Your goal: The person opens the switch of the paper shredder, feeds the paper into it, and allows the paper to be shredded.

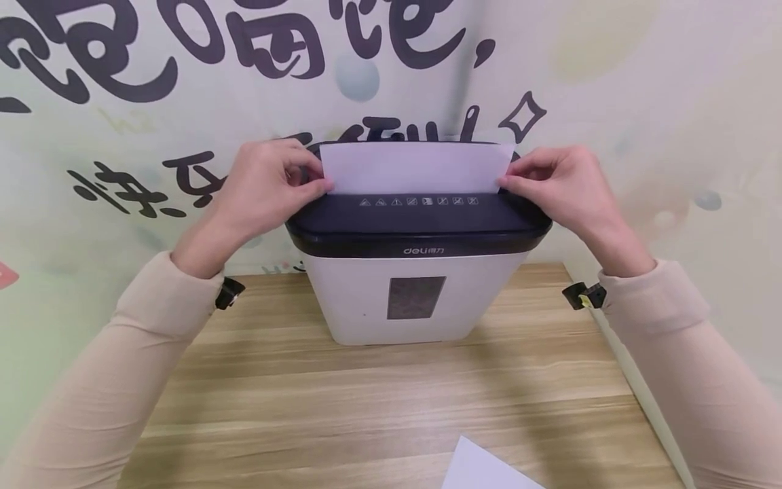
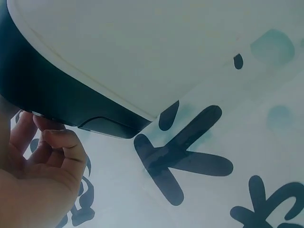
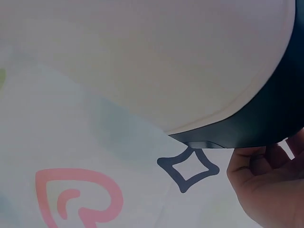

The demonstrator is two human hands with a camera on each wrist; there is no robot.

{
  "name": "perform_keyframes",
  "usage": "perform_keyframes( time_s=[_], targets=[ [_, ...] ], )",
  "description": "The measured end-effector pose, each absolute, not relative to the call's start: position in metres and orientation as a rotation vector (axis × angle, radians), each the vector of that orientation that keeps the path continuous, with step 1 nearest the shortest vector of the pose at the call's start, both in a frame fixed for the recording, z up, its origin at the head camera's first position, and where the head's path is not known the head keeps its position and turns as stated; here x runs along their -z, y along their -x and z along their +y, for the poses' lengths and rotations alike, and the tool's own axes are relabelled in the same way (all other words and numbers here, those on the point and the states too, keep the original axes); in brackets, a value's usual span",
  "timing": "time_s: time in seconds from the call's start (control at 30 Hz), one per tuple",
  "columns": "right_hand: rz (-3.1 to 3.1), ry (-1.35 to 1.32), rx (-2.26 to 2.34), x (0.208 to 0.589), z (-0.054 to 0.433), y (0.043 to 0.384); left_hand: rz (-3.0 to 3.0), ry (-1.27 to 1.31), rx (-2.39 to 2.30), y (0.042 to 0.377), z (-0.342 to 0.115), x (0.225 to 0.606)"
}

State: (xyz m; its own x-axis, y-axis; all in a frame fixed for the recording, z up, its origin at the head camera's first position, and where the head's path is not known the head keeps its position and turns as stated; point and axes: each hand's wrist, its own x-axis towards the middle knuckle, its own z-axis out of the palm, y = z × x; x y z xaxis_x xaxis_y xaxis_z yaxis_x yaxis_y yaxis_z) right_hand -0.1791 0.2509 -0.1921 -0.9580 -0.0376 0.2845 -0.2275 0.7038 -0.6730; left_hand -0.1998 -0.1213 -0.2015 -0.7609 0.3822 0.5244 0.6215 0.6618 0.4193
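A sheet of white paper (image 1: 417, 168) stands upright in the slot on top of a paper shredder, its lower edge hidden inside. My left hand (image 1: 269, 178) pinches the sheet's left edge between thumb and fingers. At the right edge, my right hand (image 1: 561, 182) pinches it the same way. The shredder (image 1: 418, 234) has a black lid with a row of small symbols, a white bin and a dark window in front. In the wrist views, the left hand (image 2: 47, 166) and right hand (image 3: 270, 180) show close against the black lid.
The shredder stands on a wood-grain table (image 1: 342, 401) near the wall. Another white paper (image 1: 485, 468) lies at the table's near edge. Behind is a wall covering (image 1: 641, 102) printed with large dark characters. Each wrist carries a small black device (image 1: 229, 293).
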Motion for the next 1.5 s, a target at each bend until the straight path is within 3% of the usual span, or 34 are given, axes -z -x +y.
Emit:
perform_keyframes(
  time_s=[0.57,1.07,1.5],
  targets=[
    [-2.704,-0.262,-0.927,0.195,0.250,0.179,-2.498,0.761,0.855,0.199,-0.122,0.202],
    [-2.571,-0.164,-1.142,0.197,0.271,0.168,-2.441,0.690,0.841,0.187,-0.141,0.200],
    [-2.773,0.050,-1.010,0.278,0.340,0.123,-2.529,0.334,1.044,0.155,-0.225,0.295]
  ],
)
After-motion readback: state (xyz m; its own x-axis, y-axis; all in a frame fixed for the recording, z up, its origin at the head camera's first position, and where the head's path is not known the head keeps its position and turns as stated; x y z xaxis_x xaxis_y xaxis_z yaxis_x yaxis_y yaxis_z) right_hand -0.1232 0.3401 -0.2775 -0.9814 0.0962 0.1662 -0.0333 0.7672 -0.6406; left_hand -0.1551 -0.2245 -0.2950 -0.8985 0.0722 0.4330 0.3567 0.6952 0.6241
